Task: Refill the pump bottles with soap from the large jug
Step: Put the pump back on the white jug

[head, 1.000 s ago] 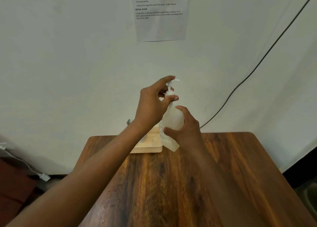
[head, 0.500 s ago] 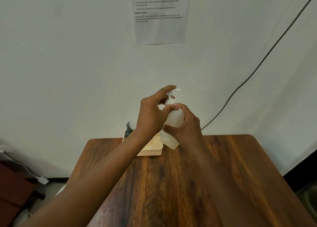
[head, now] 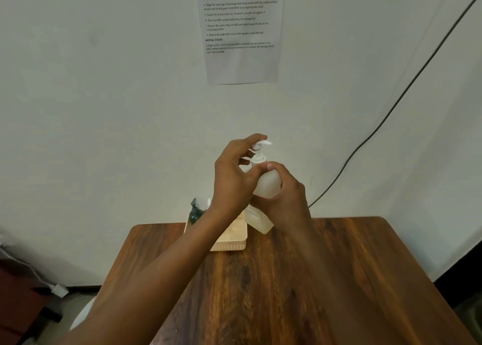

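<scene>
item: bottle [head: 266,185], frosted, contents not discernible; we hold it tilted above the counter [head: 300,279] near the far edge. right hand [head: 285,198] wraps its body, fingers closed round it. left hand [head: 234,177] fingers pinch the pump [head: 259,151] at the neck. item: tray [head: 230,241], behind the left wrist, holding a dark bottle [head: 195,212]; its other contents are hidden.
</scene>
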Tool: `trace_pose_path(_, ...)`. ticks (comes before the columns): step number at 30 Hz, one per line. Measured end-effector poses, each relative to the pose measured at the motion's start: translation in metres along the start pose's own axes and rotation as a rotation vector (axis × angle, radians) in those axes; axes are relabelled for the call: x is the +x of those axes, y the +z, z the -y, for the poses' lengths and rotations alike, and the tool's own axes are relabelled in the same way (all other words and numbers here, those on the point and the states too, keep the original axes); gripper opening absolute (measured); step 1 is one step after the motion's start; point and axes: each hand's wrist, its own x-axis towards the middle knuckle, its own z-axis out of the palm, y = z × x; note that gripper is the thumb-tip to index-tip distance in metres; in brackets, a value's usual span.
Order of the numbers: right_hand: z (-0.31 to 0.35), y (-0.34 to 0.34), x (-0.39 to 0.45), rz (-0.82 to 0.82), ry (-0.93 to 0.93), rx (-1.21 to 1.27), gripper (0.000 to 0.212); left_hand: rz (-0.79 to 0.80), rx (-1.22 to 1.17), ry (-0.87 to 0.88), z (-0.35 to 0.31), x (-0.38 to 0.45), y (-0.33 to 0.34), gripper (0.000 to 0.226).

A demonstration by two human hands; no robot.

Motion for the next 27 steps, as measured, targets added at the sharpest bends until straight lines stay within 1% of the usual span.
trace_pose_path(2, 0.002, -0.001, 0.0, 0.005, -0.013, 0.007, 0.074, -0.01, -0.017, -0.023, -0.004, 0.002, 0.0, 0.044)
trace_pose_path(3, 0.002, -0.003, 0.0, 0.013, -0.005, 0.016, 0.074, 0.022, -0.038, -0.044, -0.006, 0.005, -0.002, 0.043)
trace_pose_path(7, 0.002, -0.014, 0.004, 0.058, 0.018, 0.027, 0.075, 0.282, -0.084, -0.078, -0.012, 0.023, -0.021, 0.049)
trace_pose_path(9, 0.005, -0.017, 0.006, 0.058, 0.026, 0.035, 0.076, 0.361, -0.143, -0.084, -0.014, 0.028, -0.025, 0.052)
trace_pose_path(10, 0.007, -0.018, 0.007, 0.051, 0.028, 0.042, 0.075, 0.372, -0.155, -0.084, -0.016, 0.029, -0.025, 0.053)
trace_pose_path(12, 0.012, -0.02, 0.009, 0.041, 0.022, 0.046, 0.071, 0.345, -0.134, -0.061, -0.018, 0.027, -0.021, 0.053)
trace_pose_path(16, 0.015, -0.022, 0.009, 0.05, 0.0, 0.039, 0.073, 0.16, -0.045, -0.023, -0.017, 0.024, -0.011, 0.057)
trace_pose_path(17, 0.016, -0.024, 0.008, 0.061, 0.0, 0.034, 0.073, 0.168, -0.048, -0.027, -0.017, 0.026, -0.012, 0.058)
trace_pose_path(19, 0.016, -0.031, 0.009, 0.111, 0.014, 0.052, 0.072, 0.278, -0.105, -0.039, -0.015, 0.033, -0.021, 0.061)
trace_pose_path(23, 0.02, -0.05, 0.014, 0.257, 0.044, 0.104, 0.073, 0.552, -0.311, -0.052, -0.017, 0.045, -0.039, 0.07)
trace_pose_path(25, 0.024, -0.053, 0.016, 0.255, 0.049, 0.101, 0.074, 0.602, -0.364, -0.052, -0.02, 0.047, -0.04, 0.072)
trace_pose_path(27, 0.026, -0.053, 0.018, 0.225, 0.052, 0.088, 0.074, 0.577, -0.362, -0.045, -0.02, 0.047, -0.038, 0.072)
